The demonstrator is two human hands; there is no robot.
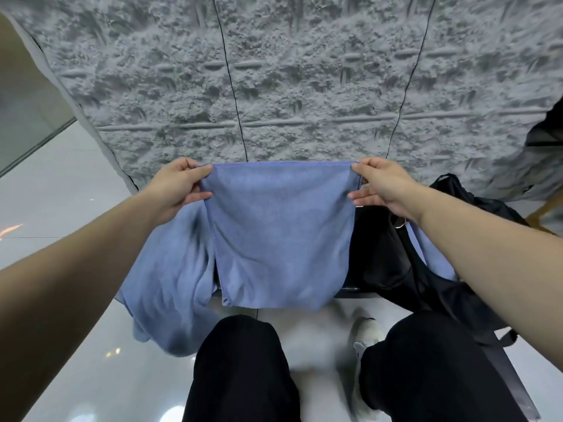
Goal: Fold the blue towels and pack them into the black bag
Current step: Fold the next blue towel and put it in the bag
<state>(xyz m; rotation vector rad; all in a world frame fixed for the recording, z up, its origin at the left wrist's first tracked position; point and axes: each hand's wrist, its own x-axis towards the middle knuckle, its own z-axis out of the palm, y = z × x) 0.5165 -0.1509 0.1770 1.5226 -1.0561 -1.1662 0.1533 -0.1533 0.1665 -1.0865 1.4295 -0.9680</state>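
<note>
The person holds one blue towel (278,236) up in front of the grey textured wall (304,71), top edge stretched level between the two hands. The left hand (178,185) pinches the towel's upper left corner, thumb and fingers (202,172) closed on the cloth; the right hand (385,184) pinches the upper right corner the same way. The towel hangs doubled, its long axis running top to bottom, the loose edges pointing at the floor (76,193).

This looks like mid-fold. The next move, I'd guess, calls for bringing the two corners together to halve it again.

A second blue towel (170,284) droops just left of the held towel. The black bag (405,257) slumps just right of it, partly behind the right forearm, with more blue cloth showing beside it.
</note>
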